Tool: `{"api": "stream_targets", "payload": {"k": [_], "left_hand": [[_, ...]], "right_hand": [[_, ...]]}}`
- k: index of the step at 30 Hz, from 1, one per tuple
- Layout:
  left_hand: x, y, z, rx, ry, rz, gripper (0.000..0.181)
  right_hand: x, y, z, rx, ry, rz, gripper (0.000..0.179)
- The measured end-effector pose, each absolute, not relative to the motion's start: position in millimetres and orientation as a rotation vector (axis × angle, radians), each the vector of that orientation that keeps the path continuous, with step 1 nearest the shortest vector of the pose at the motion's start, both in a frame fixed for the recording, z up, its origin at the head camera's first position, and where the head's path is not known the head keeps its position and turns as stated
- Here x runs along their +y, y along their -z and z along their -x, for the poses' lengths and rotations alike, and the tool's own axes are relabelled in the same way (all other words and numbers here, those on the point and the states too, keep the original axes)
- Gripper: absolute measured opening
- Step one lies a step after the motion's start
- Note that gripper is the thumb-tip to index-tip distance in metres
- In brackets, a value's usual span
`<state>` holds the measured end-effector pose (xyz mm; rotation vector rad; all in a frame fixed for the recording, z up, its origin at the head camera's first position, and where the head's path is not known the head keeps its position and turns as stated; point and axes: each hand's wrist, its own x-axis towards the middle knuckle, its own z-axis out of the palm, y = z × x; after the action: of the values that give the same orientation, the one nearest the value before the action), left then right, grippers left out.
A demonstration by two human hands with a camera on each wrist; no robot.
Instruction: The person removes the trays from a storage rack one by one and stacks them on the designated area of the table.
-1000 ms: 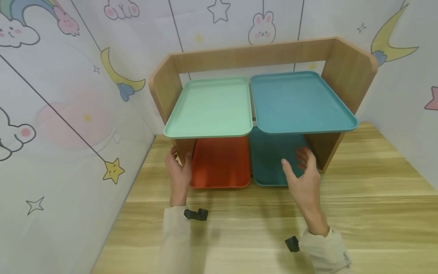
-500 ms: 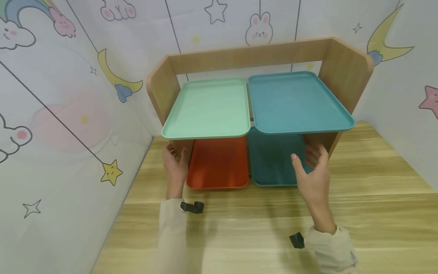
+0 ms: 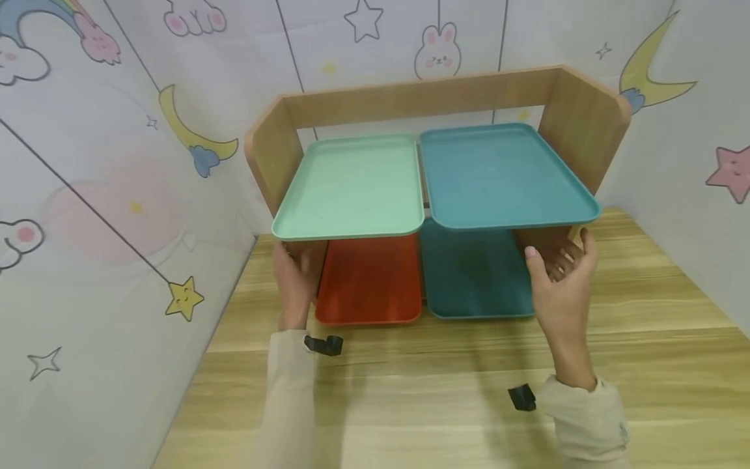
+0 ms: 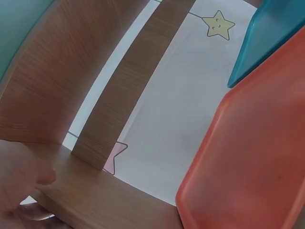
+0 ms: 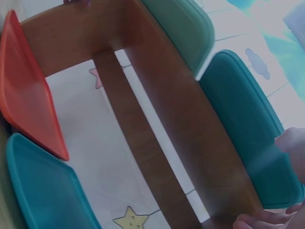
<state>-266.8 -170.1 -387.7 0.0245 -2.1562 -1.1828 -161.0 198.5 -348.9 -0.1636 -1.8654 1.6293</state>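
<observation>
Wood-grained panels form a two-level shelf, standing on the table a little toward 2 o'clock from the middle of the head view. At its 8 o'clock is the left hand, thumb over the inner face of the side panel and fingers past its front edge; I cannot tell whether they are clamped on the wood. At 4 o'clock the right hand stands spread by the other side panel, its thumb well apart from the fingers. Four trays sit in the shelf: a mint tray at 10 o'clock and a blue tray at 2 above; a red tray between 7 and 8 and a dark teal tray between 4 and 5 below. Toward 6 o'clock come pale sleeves and black wrist devices. At 12, beyond the shelf, a rabbit is drawn on the white wall.
</observation>
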Motion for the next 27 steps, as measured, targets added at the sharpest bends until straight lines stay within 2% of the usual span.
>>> {"api": "stream_targets", "payload": {"k": [10,27], "left_hand": [[-173,388,277,-2.084,1.043,0.007,0.036],[-177,389,276,-2.127,1.071,0.049,0.044]], "right_hand": [[213,326,164,-1.653,-1.845,0.194,0.079],[211,302,181,-1.445,-2.001,0.192,0.063]]}}
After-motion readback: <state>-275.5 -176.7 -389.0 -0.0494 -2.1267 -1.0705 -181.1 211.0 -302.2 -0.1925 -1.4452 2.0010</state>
